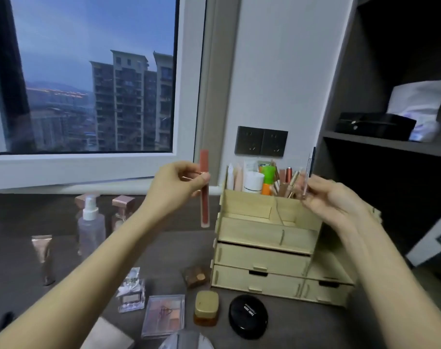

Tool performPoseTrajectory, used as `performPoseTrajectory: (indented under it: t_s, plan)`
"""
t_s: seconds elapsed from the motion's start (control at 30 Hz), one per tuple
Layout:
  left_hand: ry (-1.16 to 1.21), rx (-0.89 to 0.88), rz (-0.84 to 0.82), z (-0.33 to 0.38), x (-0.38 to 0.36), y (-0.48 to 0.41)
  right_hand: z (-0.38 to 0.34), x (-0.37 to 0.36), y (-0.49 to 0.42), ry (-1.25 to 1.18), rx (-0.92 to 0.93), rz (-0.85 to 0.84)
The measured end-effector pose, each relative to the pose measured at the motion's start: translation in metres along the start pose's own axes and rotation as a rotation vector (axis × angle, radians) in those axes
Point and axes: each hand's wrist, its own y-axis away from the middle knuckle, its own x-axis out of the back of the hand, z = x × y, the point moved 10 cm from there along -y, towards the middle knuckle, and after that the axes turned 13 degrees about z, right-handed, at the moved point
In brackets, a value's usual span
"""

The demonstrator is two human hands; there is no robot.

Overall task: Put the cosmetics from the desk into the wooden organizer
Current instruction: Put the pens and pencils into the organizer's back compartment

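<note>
My left hand pinches a long reddish lip-gloss tube, held upright just left of the wooden organizer. My right hand holds a thin clear tube over the organizer's top right compartment, which is filled with several upright cosmetics. On the desk in front lie a black compact, a gold-lidded jar, an eyeshadow palette, a small brown box and a perfume bottle.
A clear spray bottle, a rose-capped bottle and a pink tube stand at the desk's left. Behind are a window and wall sockets. A dark shelf unit rises at the right.
</note>
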Motion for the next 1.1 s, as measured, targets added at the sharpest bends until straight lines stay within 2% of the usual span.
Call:
performPoseTrajectory:
  t_s: [0.07, 0.1, 0.2, 0.3, 0.5, 0.73, 0.83, 0.93, 1.1]
  plan:
    - [0.056, -0.022, -0.009, 0.009, -0.02, -0.009, -0.012, -0.008, -0.014, 0.197, 0.129, 0.021]
    - [0.077, -0.031, -0.008, 0.013, -0.029, -0.012, -0.022, -0.009, -0.023, 0.358, 0.254, 0.081]
    - [0.119, -0.045, 0.003, 0.02, -0.053, -0.021, -0.05, -0.017, -0.044, 1.008, 0.694, 0.266]
    - [0.141, -0.035, -0.009, 0.016, -0.073, -0.026, -0.035, -0.027, -0.064, 1.428, 0.78, 0.252]
    - [0.159, -0.005, -0.002, 0.004, -0.089, -0.032, -0.027, -0.033, -0.081, 1.518, 0.858, 0.329]
    - [0.206, 0.003, -0.024, -0.004, -0.1, -0.03, -0.005, -0.029, -0.099, 1.737, 0.664, 0.379]
    - [0.181, -0.01, -0.037, -0.004, -0.104, -0.031, -0.006, -0.032, -0.099, 1.703, 0.628, 0.39]
    - [0.172, -0.008, -0.047, -0.006, -0.105, -0.032, -0.016, -0.036, -0.097, 1.672, 0.703, 0.407]
    - [0.137, -0.015, -0.061, -0.006, -0.108, -0.033, -0.003, -0.039, -0.101, 1.972, 0.623, 0.209]
